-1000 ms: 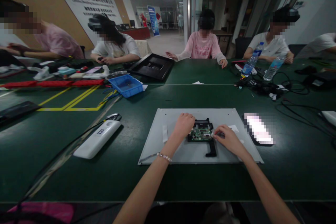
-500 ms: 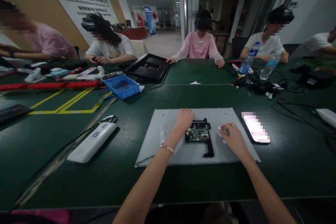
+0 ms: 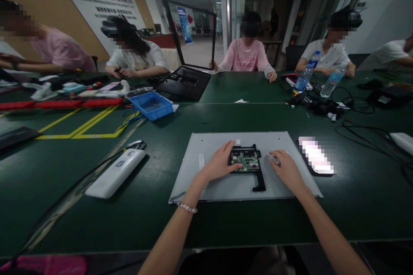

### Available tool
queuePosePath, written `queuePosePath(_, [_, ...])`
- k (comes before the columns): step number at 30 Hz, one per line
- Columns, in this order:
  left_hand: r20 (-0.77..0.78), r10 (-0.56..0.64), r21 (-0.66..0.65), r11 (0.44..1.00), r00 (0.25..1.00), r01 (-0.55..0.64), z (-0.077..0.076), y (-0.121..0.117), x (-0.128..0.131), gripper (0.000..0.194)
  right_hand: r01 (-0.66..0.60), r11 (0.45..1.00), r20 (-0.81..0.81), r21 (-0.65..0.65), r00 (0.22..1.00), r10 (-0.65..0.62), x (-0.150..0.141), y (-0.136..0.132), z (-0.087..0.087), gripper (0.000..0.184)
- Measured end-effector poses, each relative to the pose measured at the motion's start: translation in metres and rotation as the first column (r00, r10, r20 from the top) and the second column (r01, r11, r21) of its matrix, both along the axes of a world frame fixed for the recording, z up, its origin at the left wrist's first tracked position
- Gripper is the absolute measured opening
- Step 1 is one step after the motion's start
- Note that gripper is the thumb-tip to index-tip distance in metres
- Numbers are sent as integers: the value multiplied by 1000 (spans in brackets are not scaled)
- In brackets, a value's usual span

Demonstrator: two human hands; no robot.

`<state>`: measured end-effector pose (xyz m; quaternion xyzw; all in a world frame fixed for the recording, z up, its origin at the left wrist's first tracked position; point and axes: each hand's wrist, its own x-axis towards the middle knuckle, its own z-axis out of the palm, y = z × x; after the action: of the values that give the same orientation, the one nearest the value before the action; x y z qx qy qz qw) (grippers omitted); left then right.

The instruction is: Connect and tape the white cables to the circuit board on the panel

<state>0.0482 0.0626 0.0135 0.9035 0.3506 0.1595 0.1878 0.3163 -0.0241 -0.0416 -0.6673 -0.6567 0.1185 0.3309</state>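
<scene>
Circuit board sits in its black bracket, on the middle of a grey panel lying flat on the green surface. Left hand: thumb and fingers spread, thumb over the board's left part, fingertips by the bracket's upper left corner; cannot tell how firmly it touches. Right hand: fingers curled, pinching a small silvery piece over the panel, right of the board and apart from it; exact nature of piece unclear. Phone, screen lit, lies just beside the panel's right edge. White power bank with cable lies well to the left. Blue tray farther back, upper left.
</scene>
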Motion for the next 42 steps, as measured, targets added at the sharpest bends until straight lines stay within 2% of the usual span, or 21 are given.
queuePosePath(5, [30,-9,-32,999,1000,10,-10,3,-1,80,17,999,10,27,1000,-18,-2,-2,0,28])
queuePosePath(8, [56,-18,-42,999,998,21,-12,4,-2,81,12,998,29,58,999,-14,-8,-1,11,28])
queuePosePath(10, [63,-10,-47,999,998,13,-13,5,-2,83,-41,997,51,68,998,37,-14,5,23,29])
queuePosePath(15, [64,12,-35,999,998,-10,-20,8,-3,87,-219,974,139,60,968,209,-40,54,49,29])
queuePosePath(20, [42,11,-10,1000,999,-10,-27,11,-3,90,-300,951,304,-73,902,308,-66,105,51,22])
queuePosePath(24, [46,5,-3,1000,999,-5,-27,11,-4,91,-319,937,438,-145,828,349,-75,119,52,16])
queuePosePath(27, [44,-7,-13,1000,999,8,-26,11,-5,91,-317,936,473,-151,809,350,-79,120,54,15])
queuePosePath(32, [65,-3,-30,1000,998,5,-26,11,-5,90,-288,945,521,-157,788,327,-78,113,57,26])
queuePosePath(37, [63,3,-58,998,998,1,-26,12,-5,90,-174,980,599,-101,776,199,-47,91,55,22])
queuePosePath(39, [63,7,-68,998,998,-3,-26,13,-5,89,-112,989,614,-93,775,146,-34,81,49,22])
queuePosePath(42, [56,15,-80,997,998,-11,-23,11,-4,91,-114,988,546,-104,824,152,-20,69,35,24])
